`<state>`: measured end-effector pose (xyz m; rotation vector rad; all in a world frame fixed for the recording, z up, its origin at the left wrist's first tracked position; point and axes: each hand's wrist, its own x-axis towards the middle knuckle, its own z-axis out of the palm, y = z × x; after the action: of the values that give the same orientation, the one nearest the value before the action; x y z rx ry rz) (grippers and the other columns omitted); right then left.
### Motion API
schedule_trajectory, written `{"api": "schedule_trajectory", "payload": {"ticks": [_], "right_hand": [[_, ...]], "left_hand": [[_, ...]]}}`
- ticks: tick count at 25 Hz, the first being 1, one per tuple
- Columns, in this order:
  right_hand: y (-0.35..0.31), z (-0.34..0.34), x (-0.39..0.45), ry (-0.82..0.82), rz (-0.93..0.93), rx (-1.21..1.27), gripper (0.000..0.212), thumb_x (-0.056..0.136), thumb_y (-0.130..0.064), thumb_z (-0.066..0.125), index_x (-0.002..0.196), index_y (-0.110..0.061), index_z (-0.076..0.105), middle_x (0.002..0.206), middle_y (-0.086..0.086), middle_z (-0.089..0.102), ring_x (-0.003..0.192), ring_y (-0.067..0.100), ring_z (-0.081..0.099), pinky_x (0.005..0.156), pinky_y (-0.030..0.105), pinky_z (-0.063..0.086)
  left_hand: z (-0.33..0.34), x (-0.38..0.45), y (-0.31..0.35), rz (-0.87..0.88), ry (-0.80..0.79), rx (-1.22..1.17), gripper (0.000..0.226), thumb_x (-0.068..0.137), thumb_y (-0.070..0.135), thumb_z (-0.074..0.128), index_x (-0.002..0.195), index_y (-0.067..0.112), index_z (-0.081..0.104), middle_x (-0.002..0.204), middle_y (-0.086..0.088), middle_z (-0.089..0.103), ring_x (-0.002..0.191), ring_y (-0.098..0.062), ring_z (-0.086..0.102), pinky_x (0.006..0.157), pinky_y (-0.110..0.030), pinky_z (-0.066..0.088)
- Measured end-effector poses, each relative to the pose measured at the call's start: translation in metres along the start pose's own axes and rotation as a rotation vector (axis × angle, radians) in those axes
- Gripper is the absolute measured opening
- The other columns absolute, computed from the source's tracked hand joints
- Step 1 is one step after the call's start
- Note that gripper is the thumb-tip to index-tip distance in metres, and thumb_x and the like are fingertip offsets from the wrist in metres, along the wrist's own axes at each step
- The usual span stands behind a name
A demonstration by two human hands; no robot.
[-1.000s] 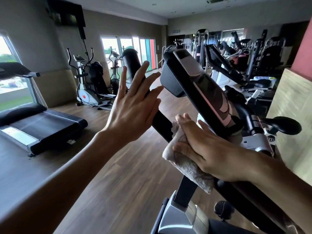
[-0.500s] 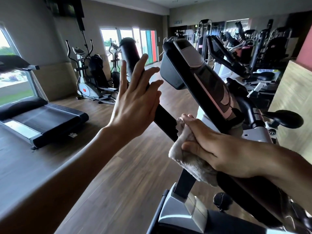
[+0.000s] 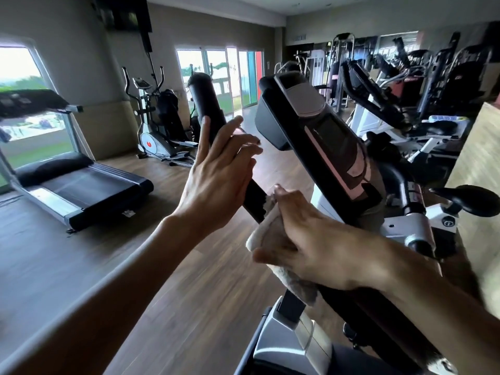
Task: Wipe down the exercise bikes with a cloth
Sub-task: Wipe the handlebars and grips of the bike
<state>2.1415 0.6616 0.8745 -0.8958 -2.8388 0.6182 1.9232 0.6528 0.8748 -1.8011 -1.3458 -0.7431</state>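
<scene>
Contact with the handlebar (image 3: 208, 109) is the main change: 1 second ago the left hand (image 3: 216, 182) stood off from the black bar with fingers spread, and now its straight fingers lie against the bar's padded upper part, thumb up along the near side. The fingers are flat, not wrapped round it, so this reads as steadying, not gripping.

The right hand (image 3: 311, 247) has crept a little up the same bar with the cloth (image 3: 266, 235). Its fingers are curled over the pale cloth and press it onto the lower stretch of the bar, just below the left hand; the 2 hands are now close together, with only a short bare piece of bar between them. A loose end of the cloth hangs under the right wrist.

The console (image 3: 322, 136) of this exercise bike (image 3: 292, 345) stands just right of the bar and is not touched by either hand. More bikes (image 3: 384, 112) stand behind it, well apart.

For the task, this looks like mid-wipe on 1 handlebar: the lower part is being covered, and the upper grip under the left palm probably remains. That hand will likely need to shift for the cloth to pass. The frame is motion-blurred, so how clean the surface is cannot be judged.
</scene>
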Motion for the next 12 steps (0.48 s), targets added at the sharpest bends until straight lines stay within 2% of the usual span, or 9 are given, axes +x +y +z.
{"api": "schedule_trajectory", "payload": {"ticks": [1,3,6,8,10,12], "right_hand": [[0.0,0.002,0.003,0.035,-0.021,0.036,0.11,0.088,-0.069,0.055,0.159,-0.022,-0.014,0.163,-0.008,0.005,0.153,0.012,0.011,0.122,0.029,0.023],[0.003,0.005,0.007,0.094,-0.08,0.094,0.103,0.091,-0.055,0.065,0.159,-0.021,-0.004,0.153,-0.003,0.019,0.146,0.016,0.028,0.115,0.028,0.033],[0.012,-0.005,0.0,0.105,-0.193,0.12,0.075,0.096,-0.034,0.068,0.153,-0.017,0.021,0.143,-0.001,0.036,0.137,0.013,0.04,0.103,0.014,0.032],[0.02,-0.02,-0.01,0.163,-0.254,0.115,0.063,0.096,-0.024,0.068,0.148,-0.015,0.032,0.139,-0.002,0.047,0.131,0.009,0.046,0.096,0.003,0.032],[0.031,-0.037,-0.025,0.234,-0.281,0.148,0.066,0.094,-0.021,0.071,0.149,-0.018,0.034,0.133,-0.006,0.055,0.123,0.005,0.052,0.093,0.005,0.036],[0.046,-0.051,-0.04,0.355,-0.275,0.182,0.075,0.091,-0.025,0.074,0.151,-0.019,0.031,0.125,-0.009,0.055,0.11,-0.004,0.051,0.094,0.01,0.036]], "left_hand": [[-0.001,-0.001,0.002,-0.007,-0.009,0.009,0.03,0.104,0.015,0.046,0.124,0.006,0.067,0.13,-0.005,0.065,0.148,-0.033,0.036,0.127,-0.049,-0.006],[-0.004,0.0,0.004,-0.023,-0.044,0.046,0.03,0.104,0.016,0.046,0.124,0.007,0.067,0.129,-0.004,0.065,0.148,-0.031,0.036,0.127,-0.047,-0.008],[-0.011,-0.001,0.011,-0.081,-0.119,0.092,0.028,0.107,0.02,0.043,0.119,0.011,0.066,0.128,-0.001,0.065,0.15,-0.027,0.031,0.128,-0.049,-0.004],[-0.011,-0.007,0.02,-0.11,-0.137,0.076,0.035,0.109,0.025,0.036,0.116,0.01,0.066,0.127,-0.002,0.065,0.151,-0.026,0.029,0.128,-0.046,-0.002],[-0.009,-0.015,0.033,-0.193,-0.141,-0.013,0.043,0.108,0.03,0.03,0.117,0.009,0.067,0.132,-0.003,0.063,0.153,-0.025,0.025,0.128,-0.044,-0.001],[-0.004,-0.022,0.046,-0.284,-0.163,-0.092,0.047,0.107,0.033,0.028,0.118,0.011,0.069,0.139,-0.003,0.061,0.155,-0.027,0.021,0.128,-0.05,0.004]]}}
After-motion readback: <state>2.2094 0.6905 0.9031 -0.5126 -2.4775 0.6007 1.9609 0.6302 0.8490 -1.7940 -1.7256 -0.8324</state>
